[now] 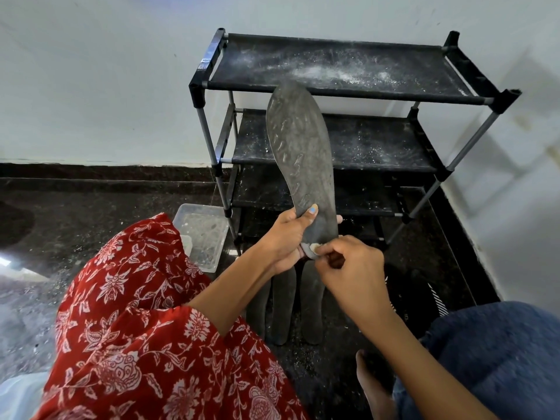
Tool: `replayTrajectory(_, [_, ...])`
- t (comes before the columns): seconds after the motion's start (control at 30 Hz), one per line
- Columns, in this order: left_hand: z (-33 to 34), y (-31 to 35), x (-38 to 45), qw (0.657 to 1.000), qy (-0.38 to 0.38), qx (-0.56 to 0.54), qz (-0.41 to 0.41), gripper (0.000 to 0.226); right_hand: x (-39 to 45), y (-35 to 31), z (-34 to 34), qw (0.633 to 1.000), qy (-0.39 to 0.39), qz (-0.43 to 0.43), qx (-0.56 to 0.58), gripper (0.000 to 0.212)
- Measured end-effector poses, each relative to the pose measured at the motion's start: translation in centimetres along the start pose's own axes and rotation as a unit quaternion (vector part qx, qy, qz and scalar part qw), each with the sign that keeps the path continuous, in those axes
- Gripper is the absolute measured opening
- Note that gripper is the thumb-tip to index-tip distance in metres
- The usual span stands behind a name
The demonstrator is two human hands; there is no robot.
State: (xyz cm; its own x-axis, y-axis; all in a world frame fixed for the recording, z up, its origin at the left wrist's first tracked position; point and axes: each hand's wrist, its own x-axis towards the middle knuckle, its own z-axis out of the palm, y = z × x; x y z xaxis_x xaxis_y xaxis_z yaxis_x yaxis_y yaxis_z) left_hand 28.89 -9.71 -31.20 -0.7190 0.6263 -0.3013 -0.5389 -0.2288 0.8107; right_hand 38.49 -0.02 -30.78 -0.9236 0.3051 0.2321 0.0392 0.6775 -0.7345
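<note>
Holding an insole (300, 147) upright with the left hand (286, 234), fingers curled round its lower part, thumb laid across the face. Pinching with the right hand (348, 268) a small pale bit (315, 247) at the heel edge (a cloth or a peeling layer, not possible to tell). Both hands close together, meeting at the heel. Toe end pointing up, in front of the rack (333, 65).

Probably early in the work on this one: only the heel in hand, the rest of the face grey and marked. Lying on the floor (91, 213) just below the hands, more insoles (285, 304); impossible to say whether finished or waiting. White powder (327, 71) scattered over the rack shelves; beside the rack, a clear tub (203, 234).
</note>
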Motion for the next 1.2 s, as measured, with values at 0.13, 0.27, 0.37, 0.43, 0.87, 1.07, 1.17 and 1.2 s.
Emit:
replayTrajectory(0.13, [-0.1,0.3,0.1,1.0,0.009,0.002,0.003,0.033,0.0,0.1,-0.6,0.995,-0.007,0.071,0.071,0.017])
replayTrajectory(0.27, [0.1,0.1,0.1,1.0,0.011,0.027,0.005,0.034,0.9,0.3,-1.2,0.995,0.072,0.015,0.07,0.023])
replayTrajectory(0.37, [0.0,-0.2,0.2,1.0,0.005,0.025,-0.004,0.032,1.1,0.4,-0.6,1.0,0.029,-0.01,0.005,0.023])
replayTrajectory(0.43, [-0.1,-0.2,0.2,1.0,0.003,0.019,-0.006,0.03,0.8,0.4,-0.3,1.0,0.015,-0.003,-0.001,0.02])
replayTrajectory(0.87, [0.3,0.1,0.1,0.999,-0.006,0.012,-0.045,0.031,0.6,0.1,0.2,0.992,-0.036,-0.113,-0.041,0.017])
replayTrajectory(1.07, [-0.2,0.1,0.2,0.999,0.002,0.014,-0.048,0.035,0.7,0.3,-0.1,0.993,-0.101,-0.056,-0.003,0.013])
replayTrajectory(1.17, [-0.1,0.4,0.2,0.999,0.001,0.012,-0.047,0.033,0.6,0.0,-0.5,0.996,-0.042,-0.077,0.032,0.017])
replayTrajectory(1.2, [0.1,0.4,0.2,0.999,0.0,0.014,-0.049,0.033,0.7,-0.1,-0.5,0.995,-0.023,-0.092,0.032,0.019])
